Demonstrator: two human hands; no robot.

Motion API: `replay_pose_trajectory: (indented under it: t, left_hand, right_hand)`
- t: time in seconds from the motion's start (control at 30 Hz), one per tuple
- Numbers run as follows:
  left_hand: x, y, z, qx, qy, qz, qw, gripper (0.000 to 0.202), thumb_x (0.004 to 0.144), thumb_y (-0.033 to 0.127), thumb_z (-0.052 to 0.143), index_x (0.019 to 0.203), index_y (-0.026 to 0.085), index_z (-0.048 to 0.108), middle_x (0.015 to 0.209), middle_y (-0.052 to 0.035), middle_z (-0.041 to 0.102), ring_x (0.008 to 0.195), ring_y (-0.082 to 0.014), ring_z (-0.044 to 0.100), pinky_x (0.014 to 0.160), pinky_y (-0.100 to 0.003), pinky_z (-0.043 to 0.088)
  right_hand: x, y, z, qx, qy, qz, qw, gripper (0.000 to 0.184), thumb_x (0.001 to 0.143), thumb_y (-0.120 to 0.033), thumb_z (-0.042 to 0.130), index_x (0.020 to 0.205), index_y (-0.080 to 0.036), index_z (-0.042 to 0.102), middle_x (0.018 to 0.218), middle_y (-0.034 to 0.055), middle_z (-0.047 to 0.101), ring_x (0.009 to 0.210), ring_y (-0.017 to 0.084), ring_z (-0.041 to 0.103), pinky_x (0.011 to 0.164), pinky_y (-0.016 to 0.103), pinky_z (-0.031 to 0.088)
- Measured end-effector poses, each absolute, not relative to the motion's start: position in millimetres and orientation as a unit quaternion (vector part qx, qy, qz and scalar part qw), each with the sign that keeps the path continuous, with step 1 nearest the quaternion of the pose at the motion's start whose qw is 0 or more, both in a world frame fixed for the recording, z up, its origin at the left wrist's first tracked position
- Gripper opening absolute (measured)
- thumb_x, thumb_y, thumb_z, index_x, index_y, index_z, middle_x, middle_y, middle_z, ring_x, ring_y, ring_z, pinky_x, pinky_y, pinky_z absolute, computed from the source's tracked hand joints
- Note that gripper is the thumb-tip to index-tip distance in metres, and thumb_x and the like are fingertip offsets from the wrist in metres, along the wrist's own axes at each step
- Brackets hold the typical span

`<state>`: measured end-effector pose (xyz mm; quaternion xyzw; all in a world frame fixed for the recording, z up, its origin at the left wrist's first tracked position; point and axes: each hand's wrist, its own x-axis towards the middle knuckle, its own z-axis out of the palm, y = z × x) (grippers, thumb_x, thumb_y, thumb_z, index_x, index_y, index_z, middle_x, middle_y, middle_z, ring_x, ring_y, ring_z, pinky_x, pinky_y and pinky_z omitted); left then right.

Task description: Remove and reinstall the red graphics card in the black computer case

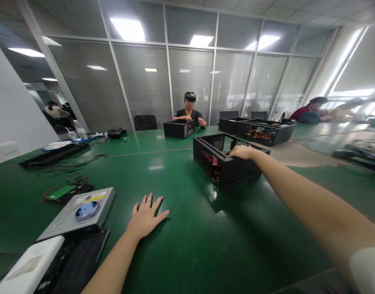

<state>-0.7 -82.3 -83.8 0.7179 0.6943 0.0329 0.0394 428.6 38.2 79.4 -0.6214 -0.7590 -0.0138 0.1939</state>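
Observation:
My left hand (146,218) lies flat on the green table (175,249), fingers spread, with nothing in it. To its left sits a silver optical drive (63,218) with a small round blue dish (87,210) on top. My right arm stretches forward to an open black computer case (239,173). On that case's top edge my right hand (242,152) is closed, its fingers bent down over the frame; the fingertips are partly hidden. Through the open side of the case, red and orange parts and cables show.
Across the table a person (189,112) works at another black case (178,129). More open cases (268,132) stand at the back right. A green circuit board (61,192), a white box-shaped part (32,263) and a long black panel (54,155) lie on the left.

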Motion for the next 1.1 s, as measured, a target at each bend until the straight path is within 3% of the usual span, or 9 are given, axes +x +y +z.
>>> replay_pose_trajectory:
  t: [0.17, 0.3, 0.47, 0.57, 0.67, 0.77, 0.83, 0.93, 1.1]
  left_hand:
    - [-4, -77, -90, 0.716, 0.696, 0.044, 0.028, 0.079, 0.091, 0.081, 0.023, 0.158, 0.038, 0.03, 0.168, -0.015, 0.021, 0.156, -0.035, 0.014, 0.119, -0.062, 0.016]
    - [-8, -71, -96, 0.722, 0.69, 0.042, 0.022, 0.071, 0.096, 0.072, 0.022, 0.158, 0.038, 0.029, 0.168, -0.0143, 0.022, 0.156, -0.0354, 0.017, 0.118, -0.062, 0.018]
    - [-11, -69, -99, 0.726, 0.687, 0.044, 0.013, 0.065, 0.1, 0.065, 0.021, 0.157, 0.037, 0.033, 0.167, -0.0146, 0.026, 0.155, -0.0357, 0.02, 0.117, -0.061, 0.021]
    - [-9, -71, -96, 0.726, 0.685, 0.051, 0.01, 0.064, 0.101, 0.062, 0.019, 0.156, 0.037, 0.036, 0.166, -0.0146, 0.029, 0.155, -0.0356, 0.021, 0.117, -0.061, 0.023]
    - [-7, -73, -92, 0.723, 0.689, 0.053, 0.016, 0.063, 0.101, 0.061, 0.02, 0.155, 0.036, 0.039, 0.166, -0.0138, 0.03, 0.154, -0.035, 0.023, 0.117, -0.059, 0.023]
    - [-7, -74, -89, 0.719, 0.692, 0.057, 0.026, 0.063, 0.1, 0.063, 0.022, 0.155, 0.037, 0.04, 0.166, -0.012, 0.031, 0.155, -0.0336, 0.022, 0.118, -0.059, 0.022]
    - [-8, -75, -89, 0.718, 0.693, 0.06, 0.031, 0.063, 0.1, 0.063, 0.021, 0.155, 0.038, 0.039, 0.166, -0.0104, 0.03, 0.155, -0.0322, 0.021, 0.119, -0.058, 0.022]
    - [-9, -74, -91, 0.719, 0.692, 0.057, 0.029, 0.062, 0.1, 0.063, 0.022, 0.155, 0.039, 0.039, 0.167, -0.0093, 0.03, 0.156, -0.0319, 0.02, 0.119, -0.058, 0.021]
    - [-9, -71, -94, 0.716, 0.696, 0.048, 0.024, 0.063, 0.099, 0.066, 0.028, 0.154, 0.039, 0.04, 0.166, -0.012, 0.03, 0.155, -0.0332, 0.02, 0.119, -0.059, 0.021]
  right_hand:
    - [420, -14, 93, -0.62, -0.777, 0.001, 0.108, 0.035, 0.095, -0.045, 0.063, 0.12, -0.021, 0.067, 0.127, 0.01, 0.063, 0.115, 0.029, 0.059, 0.097, 0.05, 0.051]
    - [404, -99, 93, -0.576, -0.817, -0.003, -0.015, 0.048, 0.097, -0.059, 0.043, 0.111, -0.026, 0.075, 0.123, 0.0166, 0.064, 0.119, 0.041, 0.053, 0.094, 0.062, 0.042]
    - [392, -183, 115, -0.463, -0.886, 0.018, -0.027, 0.067, 0.099, -0.066, 0.034, 0.126, -0.016, 0.068, 0.111, 0.0189, 0.069, 0.103, 0.033, 0.063, 0.092, 0.048, 0.045]
    - [379, -175, 130, -0.333, -0.942, 0.015, -0.017, 0.049, 0.098, -0.052, 0.052, 0.126, -0.014, 0.066, 0.113, 0.0166, 0.07, 0.099, 0.028, 0.065, 0.087, 0.039, 0.046]
    - [347, -136, 130, -0.151, -0.987, -0.042, -0.037, 0.03, 0.085, -0.033, 0.069, 0.109, -0.014, 0.071, 0.109, 0.0138, 0.071, 0.101, 0.027, 0.064, 0.087, 0.038, 0.046]
    - [315, -94, 124, -0.061, -0.993, -0.083, -0.056, 0.01, 0.079, -0.023, 0.067, 0.08, -0.016, 0.072, 0.088, 0.0101, 0.072, 0.089, 0.025, 0.064, 0.082, 0.038, 0.046]
    - [307, -73, 120, -0.04, -0.995, -0.069, -0.056, 0.012, 0.081, -0.023, 0.063, 0.074, -0.018, 0.07, 0.081, 0.0078, 0.072, 0.085, 0.024, 0.064, 0.081, 0.037, 0.046]
    - [314, -56, 110, -0.026, -0.998, -0.031, -0.046, 0.012, 0.082, -0.026, 0.065, 0.089, -0.017, 0.071, 0.095, 0.0086, 0.073, 0.097, 0.024, 0.064, 0.086, 0.037, 0.045]
    - [324, -52, 75, 0.001, -0.999, -0.013, -0.035, 0.059, 0.074, -0.049, 0.077, 0.119, -0.013, 0.062, 0.124, 0.0153, 0.067, 0.122, 0.033, 0.053, 0.096, 0.046, 0.041]
